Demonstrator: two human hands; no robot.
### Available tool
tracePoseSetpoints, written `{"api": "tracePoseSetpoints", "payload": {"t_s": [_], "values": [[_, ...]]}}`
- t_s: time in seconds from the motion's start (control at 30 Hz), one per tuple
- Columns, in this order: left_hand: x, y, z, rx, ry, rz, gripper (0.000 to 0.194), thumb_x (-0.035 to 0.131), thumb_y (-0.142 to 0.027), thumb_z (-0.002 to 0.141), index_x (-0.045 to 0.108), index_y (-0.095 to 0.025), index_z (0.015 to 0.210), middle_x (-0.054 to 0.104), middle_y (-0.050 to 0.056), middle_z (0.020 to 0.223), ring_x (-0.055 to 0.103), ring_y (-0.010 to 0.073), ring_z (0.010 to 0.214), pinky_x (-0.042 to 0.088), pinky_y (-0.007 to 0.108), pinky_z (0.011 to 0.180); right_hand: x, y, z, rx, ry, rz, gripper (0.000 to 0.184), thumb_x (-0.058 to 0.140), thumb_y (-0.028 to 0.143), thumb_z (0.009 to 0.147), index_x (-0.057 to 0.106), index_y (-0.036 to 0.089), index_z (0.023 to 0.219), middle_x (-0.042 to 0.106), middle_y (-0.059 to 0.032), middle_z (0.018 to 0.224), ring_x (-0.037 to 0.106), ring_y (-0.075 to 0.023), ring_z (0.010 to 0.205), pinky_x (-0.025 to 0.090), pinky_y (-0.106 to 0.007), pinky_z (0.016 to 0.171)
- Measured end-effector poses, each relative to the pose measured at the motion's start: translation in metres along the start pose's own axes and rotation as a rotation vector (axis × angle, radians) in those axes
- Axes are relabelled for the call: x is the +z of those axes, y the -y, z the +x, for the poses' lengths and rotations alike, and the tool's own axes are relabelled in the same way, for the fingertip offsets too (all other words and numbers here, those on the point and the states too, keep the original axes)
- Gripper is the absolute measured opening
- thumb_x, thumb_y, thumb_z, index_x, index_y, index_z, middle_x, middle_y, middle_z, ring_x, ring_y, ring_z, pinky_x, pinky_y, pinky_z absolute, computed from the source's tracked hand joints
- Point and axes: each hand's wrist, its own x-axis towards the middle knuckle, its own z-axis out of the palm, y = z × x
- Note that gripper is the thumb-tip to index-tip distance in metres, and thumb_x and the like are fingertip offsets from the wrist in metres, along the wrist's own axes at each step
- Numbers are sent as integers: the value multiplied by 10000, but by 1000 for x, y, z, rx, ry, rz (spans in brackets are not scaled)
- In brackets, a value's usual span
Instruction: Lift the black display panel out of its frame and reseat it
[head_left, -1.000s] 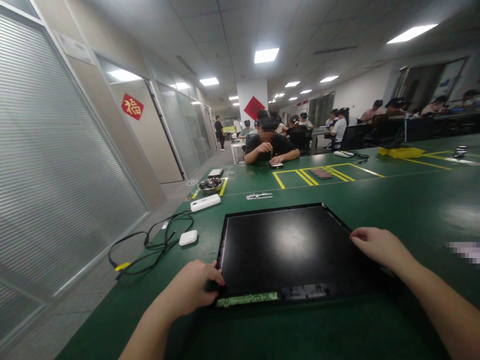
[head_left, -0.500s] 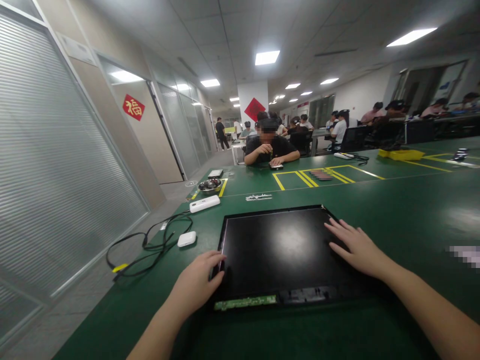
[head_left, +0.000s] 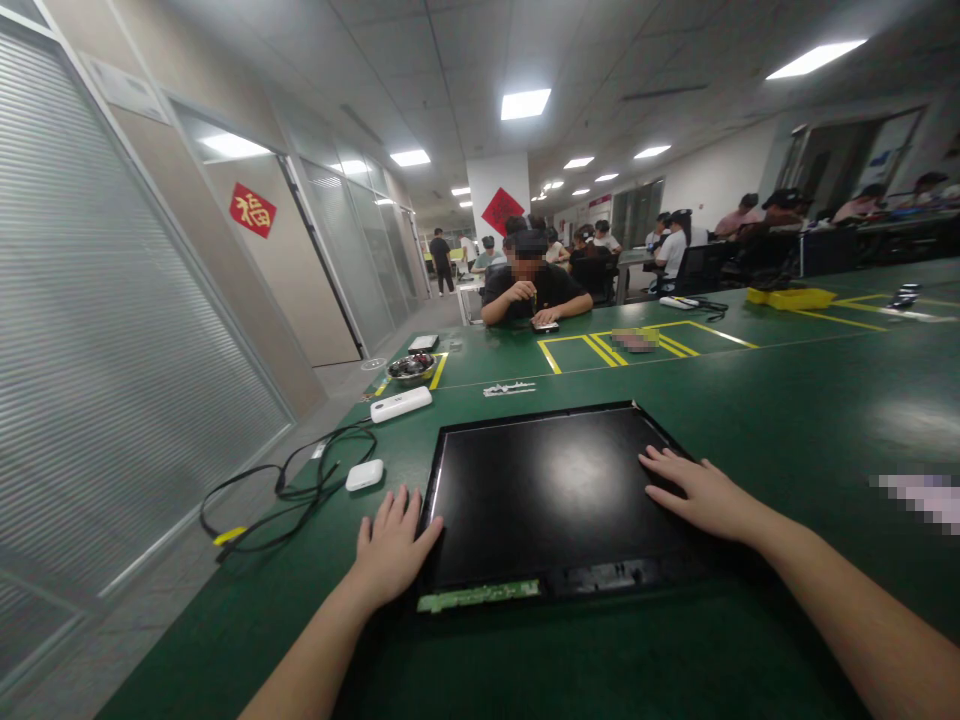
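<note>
A black flat screen panel (head_left: 547, 490) lies face up on the green table (head_left: 787, 400), with a thin green circuit strip (head_left: 478, 597) along its near edge. My left hand (head_left: 392, 545) lies flat on the table at the panel's near left corner, fingers spread, thumb against the frame. My right hand (head_left: 694, 492) rests open on the panel's right side, fingers stretched flat over the dark surface. Neither hand holds anything.
Left of the panel lie a small white case (head_left: 365, 474), a tangle of black cable (head_left: 292, 490) and a white oblong device (head_left: 400, 404). Farther back are a metal bowl (head_left: 411, 369), a white strip (head_left: 509, 388), yellow floor markings and a seated person (head_left: 529, 285). A yellow tray (head_left: 795, 297) sits far right.
My left hand let go of the panel's corner and flattened on the table beside it. My right hand moved from the right edge onto the panel and spread flat.
</note>
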Motion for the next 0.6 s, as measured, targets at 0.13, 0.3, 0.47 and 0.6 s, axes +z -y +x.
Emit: {"api": "tracePoseSetpoints", "payload": {"t_s": [0.13, 0.3, 0.47, 0.6], "values": [[4, 2, 2, -4, -12, 1, 784, 278, -544, 943, 281, -78, 1573, 125, 190, 1669, 82, 360, 1543, 106, 637, 1184, 2, -2, 0, -21, -8, 2, 665, 399, 592, 910, 487, 289, 1495, 348, -76, 1598, 320, -355, 1465, 267, -678, 1123], [3, 1, 3, -6, -55, -50, 638, 384, -423, 944, 434, -150, 1519, 217, 191, 1652, 153, 369, 1533, 136, 651, 1173, 9, -8, 2, -29, -62, 19, 651, 408, 593, 903, 515, 296, 1472, 381, -72, 1584, 337, -355, 1457, 280, -675, 1121], [0, -1, 5, -45, -71, -147, 568, 398, -335, 947, 495, -165, 1480, 253, 188, 1647, 158, 348, 1536, 98, 661, 1178, 5, -14, 2, -73, -96, 130, 643, 439, 605, 876, 611, 255, 1388, 455, -71, 1538, 396, -305, 1432, 320, -521, 1168], [-8, 0, 5, -40, -91, -301, 529, 483, -299, 901, 574, -226, 1417, 350, 144, 1620, 201, 360, 1525, 75, 697, 1166, 0, -20, 1, -58, -146, 223, 642, 465, 603, 857, 642, 237, 1353, 502, -66, 1507, 439, -294, 1406, 352, -457, 1167]]}}
